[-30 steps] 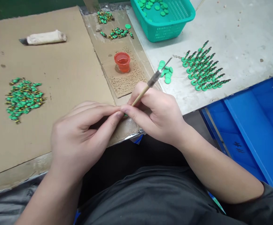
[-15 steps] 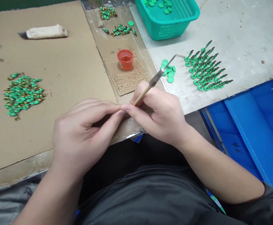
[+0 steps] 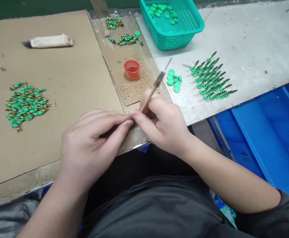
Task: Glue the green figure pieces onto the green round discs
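My right hand (image 3: 163,122) is closed around a thin wooden-handled tool (image 3: 152,92). Its dark collar and needle-like metal tip point up and away from me. My left hand (image 3: 92,142) is closed in a pinch, its thumb and forefinger meeting the right fingertips above the table's front edge. Whatever lies between these fingertips is hidden. Beyond the hands stands a small red cup (image 3: 132,70) with liquid in it. Right of the tool's tip lies a loose group of green discs (image 3: 174,80). Farther right, rows of green discs with dark, thin pieces standing on them (image 3: 211,79) fill a patch of table.
On cardboard (image 3: 67,82) at left lie a pile of small green-and-yellow pieces (image 3: 27,105) and a cloth-wrapped tool (image 3: 51,41) with a dark tip. More such pieces (image 3: 127,39) lie behind the cup. A green basket (image 3: 174,41) holds discs. Blue bins (image 3: 258,132) stand below right.
The view has shifted slightly, so the table's things sit lower in it. The tool's tip has swung left and more upright. Both hands stay pinched together.
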{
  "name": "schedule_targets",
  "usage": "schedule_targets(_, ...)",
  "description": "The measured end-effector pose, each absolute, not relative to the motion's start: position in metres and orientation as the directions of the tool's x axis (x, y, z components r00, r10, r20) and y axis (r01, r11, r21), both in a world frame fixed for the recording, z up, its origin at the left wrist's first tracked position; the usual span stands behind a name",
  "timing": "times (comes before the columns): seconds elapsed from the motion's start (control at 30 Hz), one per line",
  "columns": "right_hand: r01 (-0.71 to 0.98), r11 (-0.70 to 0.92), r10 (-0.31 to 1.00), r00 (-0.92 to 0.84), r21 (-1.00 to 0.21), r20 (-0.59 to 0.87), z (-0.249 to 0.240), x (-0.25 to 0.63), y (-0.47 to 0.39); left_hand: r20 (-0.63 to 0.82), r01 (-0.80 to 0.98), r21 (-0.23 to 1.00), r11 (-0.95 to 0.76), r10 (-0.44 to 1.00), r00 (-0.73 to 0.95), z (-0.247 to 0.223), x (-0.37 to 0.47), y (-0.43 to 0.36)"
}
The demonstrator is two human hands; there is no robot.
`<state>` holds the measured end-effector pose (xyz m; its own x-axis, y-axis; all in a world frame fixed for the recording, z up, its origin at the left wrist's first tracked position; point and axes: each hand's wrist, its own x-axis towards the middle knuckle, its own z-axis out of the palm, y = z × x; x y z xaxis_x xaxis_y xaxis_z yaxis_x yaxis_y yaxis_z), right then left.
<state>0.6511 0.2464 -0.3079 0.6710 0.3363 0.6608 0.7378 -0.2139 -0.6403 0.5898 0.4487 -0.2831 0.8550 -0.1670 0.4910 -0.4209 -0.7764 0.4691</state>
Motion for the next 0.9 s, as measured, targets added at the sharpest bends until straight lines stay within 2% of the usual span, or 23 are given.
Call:
schedule_targets(0.1,0.719,-0.271,0.312,0.695,-0.640,0.648,-0.307,0.659,0.237,0.476,-0.406,0.463,-0.788,-0.166,0.864,-0.281,0.589,0.447)
schedule_targets(0.27,0.753,-0.261,0.453,0.648,-0.604,0.613,-0.307,0.670,0.225,0.487,-0.406,0.442,-0.800,-0.167,0.857,-0.282,0.590,0.447)
schedule_targets(0.53,0.763,-0.204,0.565,0.604,-0.613,0.562,-0.303,0.681,0.240,0.500,-0.401,0.428,-0.810,-0.157,0.851,-0.285,0.590,0.450)
schedule_targets(0.9,0.775,-0.155,0.605,0.565,-0.613,0.561,-0.304,0.685,0.239,0.498,-0.406,0.440,-0.801,-0.158,0.852,-0.284,0.590,0.449)
